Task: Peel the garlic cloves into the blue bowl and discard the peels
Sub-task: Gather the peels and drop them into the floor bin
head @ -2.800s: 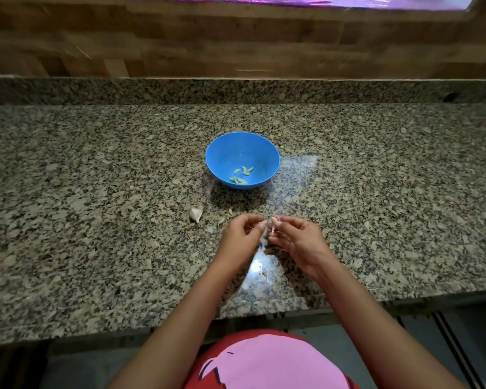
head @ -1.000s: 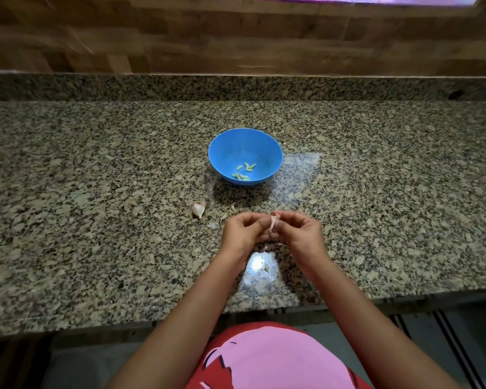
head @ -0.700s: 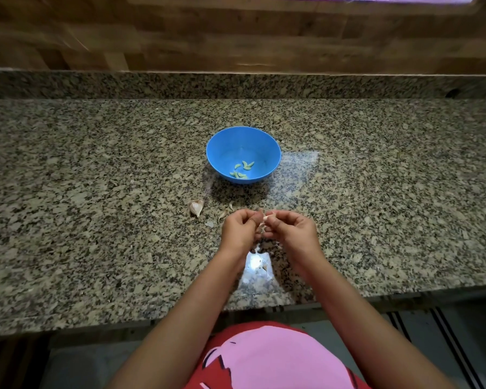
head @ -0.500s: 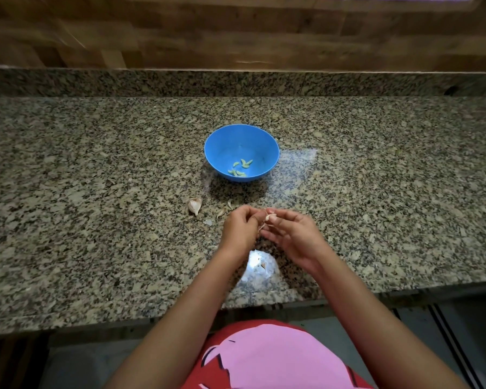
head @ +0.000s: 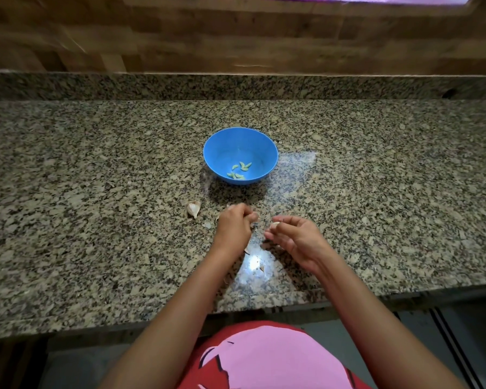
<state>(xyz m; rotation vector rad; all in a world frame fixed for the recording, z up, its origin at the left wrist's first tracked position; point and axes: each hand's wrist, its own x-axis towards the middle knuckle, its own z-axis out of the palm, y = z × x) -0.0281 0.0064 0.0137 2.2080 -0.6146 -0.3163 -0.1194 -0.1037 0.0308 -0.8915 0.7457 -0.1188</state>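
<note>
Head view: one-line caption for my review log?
Right hand pinches a garlic clove before the blue bowl of peeled cloves.

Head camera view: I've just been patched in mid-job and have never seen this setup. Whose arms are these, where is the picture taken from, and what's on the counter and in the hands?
There is no machine here. A person works with bare hands, and the single camera sits on their head, looking forward and down, so both arms reach in from the bottom edge. The left hand is curled over the granite counter; I cannot tell whether its grip holds a peel. The right hand pinches a garlic clove at its fingertips. Beyond the hands stands the blue bowl, with a few peeled cloves inside. What looks like an unpeeled clove lies on the counter left of the hands, and peel scraps lie near them.
</note>
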